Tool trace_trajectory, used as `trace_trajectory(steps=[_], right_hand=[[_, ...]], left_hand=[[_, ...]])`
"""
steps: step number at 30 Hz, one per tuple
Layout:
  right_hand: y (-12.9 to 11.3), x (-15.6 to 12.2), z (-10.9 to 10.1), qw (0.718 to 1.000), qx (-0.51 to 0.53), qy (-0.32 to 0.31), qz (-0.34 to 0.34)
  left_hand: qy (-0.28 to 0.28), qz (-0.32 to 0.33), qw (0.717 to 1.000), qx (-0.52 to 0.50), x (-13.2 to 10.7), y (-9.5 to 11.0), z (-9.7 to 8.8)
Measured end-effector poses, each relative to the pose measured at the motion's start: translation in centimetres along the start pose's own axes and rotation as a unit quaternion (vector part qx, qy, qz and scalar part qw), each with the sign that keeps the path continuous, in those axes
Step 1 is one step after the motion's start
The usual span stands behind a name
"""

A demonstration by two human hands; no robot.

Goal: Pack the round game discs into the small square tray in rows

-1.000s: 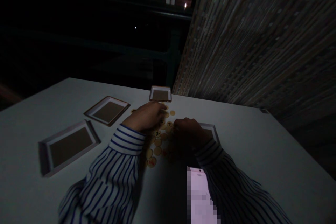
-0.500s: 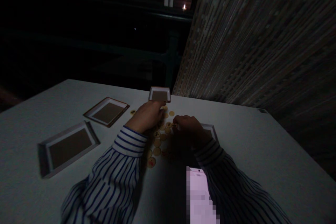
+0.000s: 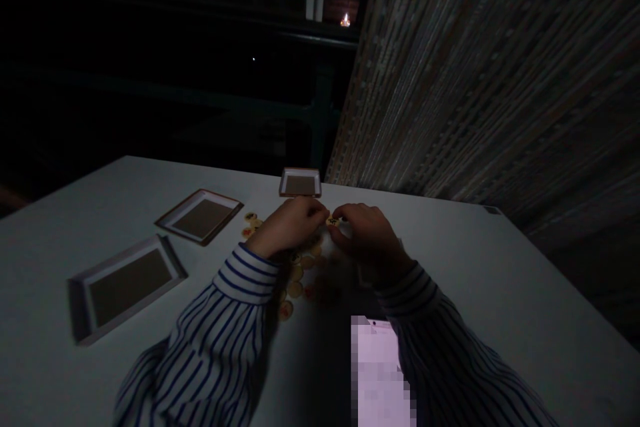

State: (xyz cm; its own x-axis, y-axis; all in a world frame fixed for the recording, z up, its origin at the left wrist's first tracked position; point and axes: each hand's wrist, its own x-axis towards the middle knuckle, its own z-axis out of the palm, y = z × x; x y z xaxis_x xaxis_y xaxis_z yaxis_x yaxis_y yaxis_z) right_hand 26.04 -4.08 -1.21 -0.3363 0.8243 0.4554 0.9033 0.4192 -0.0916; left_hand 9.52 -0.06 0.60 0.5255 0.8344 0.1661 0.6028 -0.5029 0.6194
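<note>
Between the thumb and index finger of my right hand (image 3: 367,237) is a round xiangqi piece (image 3: 333,221), pale with a dark character. Close by on its left, my left hand (image 3: 290,223) has its fingers curled together, the tips at the piece's edge. Whether those fingers hold anything is hidden. Beneath and between both hands, several more round pieces lie loose, among them a red-marked piece (image 3: 285,310) nearest me. A small cluster of pieces (image 3: 251,217) shows beyond my left wrist. Shadow covers part of the pile.
Three shallow open boxes or lids stand on the white table (image 3: 500,293): a large tray (image 3: 177,265) at left, a brown-edged tray (image 3: 200,240) behind it, a small tray (image 3: 300,195) at the far edge. A lit phone (image 3: 380,373) lies beside my right forearm. A string curtain (image 3: 450,80) hangs behind.
My hands have come together over the pile. The right hand has lifted a xiangqi piece a little up and away from me; the left hand has shifted right towards it.
</note>
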Motion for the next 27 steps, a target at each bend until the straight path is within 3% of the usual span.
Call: trace_trajectory(steps=[7,12,22,27], right_hand=[[0.8,-0.1,-1.3,0.999,0.036,-0.008,-0.022],[1.6,-0.2,-2.3,0.996,0.086,-0.006,-0.037],[2.6,-0.6,-3.6,0.98,0.196,0.014,0.0],[2.5,-0.7,-4.0,0.979,0.203,0.022,0.0]], left_hand=[[-0.018,0.011,0.99,-0.142,0.2,-0.5,0.7],[0.012,0.005,0.987,-0.161,0.4,-0.2,1.4],[0.083,0.007,0.973,-0.213,0.4,1.6,2.2],[0.081,-0.03,0.954,-0.288,0.5,2.4,2.2]])
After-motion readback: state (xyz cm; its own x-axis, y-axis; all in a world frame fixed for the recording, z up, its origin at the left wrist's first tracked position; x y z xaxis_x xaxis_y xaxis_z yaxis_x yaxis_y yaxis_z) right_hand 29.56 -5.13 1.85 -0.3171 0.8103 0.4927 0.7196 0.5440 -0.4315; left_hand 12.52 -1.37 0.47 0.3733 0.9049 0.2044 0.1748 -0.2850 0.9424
